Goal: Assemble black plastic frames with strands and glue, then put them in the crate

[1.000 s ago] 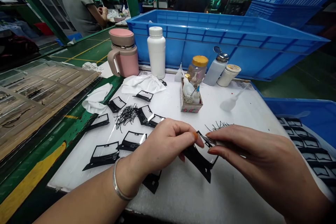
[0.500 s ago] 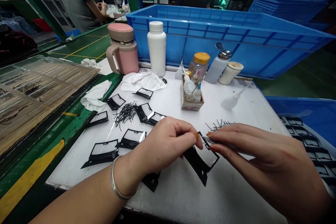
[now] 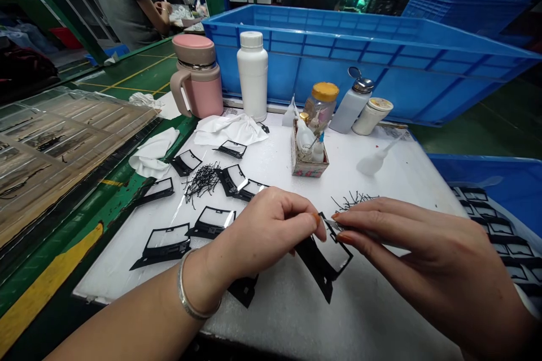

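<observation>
My left hand (image 3: pixel 275 231), with a bracelet at the wrist, pinches the upper left end of a black plastic frame (image 3: pixel 314 264). The frame is tilted, and a pale surface shows through its opening. Between thumb and fingers my right hand (image 3: pixel 427 259) grips a thin metal tool like tweezers (image 3: pixel 333 225), its tip at the frame's upper edge. Most of the tool is hidden by the fingers. Another black frame (image 3: pixel 245 291) lies partly under my left forearm. Several similar frames (image 3: pixel 167 243) rest to the left, around a pile of thin black strips (image 3: pixel 203 183).
A second pile of strips (image 3: pixel 353 200) lies behind my right hand. Farther back stand a small box of bottles (image 3: pixel 310 169), a white bottle (image 3: pixel 253 76), a pink mug (image 3: pixel 205 87) and a large blue crate (image 3: pixel 275 62). More frames fill a blue bin (image 3: pixel 525 180) at right.
The view has shifted very slightly. Both hands keep almost the same pose on the frame and the tool.
</observation>
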The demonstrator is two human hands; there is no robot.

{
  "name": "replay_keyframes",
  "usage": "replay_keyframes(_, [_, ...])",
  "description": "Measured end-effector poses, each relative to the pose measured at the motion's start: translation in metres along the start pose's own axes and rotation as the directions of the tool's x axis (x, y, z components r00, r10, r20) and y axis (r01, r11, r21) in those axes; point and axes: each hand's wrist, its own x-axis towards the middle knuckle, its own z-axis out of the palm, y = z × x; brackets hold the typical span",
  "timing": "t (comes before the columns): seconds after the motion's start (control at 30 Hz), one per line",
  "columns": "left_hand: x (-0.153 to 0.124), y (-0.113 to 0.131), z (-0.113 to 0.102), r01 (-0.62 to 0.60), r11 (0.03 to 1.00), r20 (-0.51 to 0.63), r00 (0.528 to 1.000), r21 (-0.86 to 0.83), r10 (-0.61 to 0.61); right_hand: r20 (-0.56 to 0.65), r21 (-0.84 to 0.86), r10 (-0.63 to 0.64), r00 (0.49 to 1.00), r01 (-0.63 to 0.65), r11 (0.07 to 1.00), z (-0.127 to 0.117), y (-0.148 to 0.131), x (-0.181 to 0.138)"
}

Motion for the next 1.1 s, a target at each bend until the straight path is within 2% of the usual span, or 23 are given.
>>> replay_keyframes(1.1, [0.0002, -0.0006, -0.0007, 0.006, 1.000, 0.019, 1.000, -0.002, -0.006, 0.005, 0.004, -0.012, 1.000, 0.012, 1.000, -0.0010, 0.0005, -0.0002])
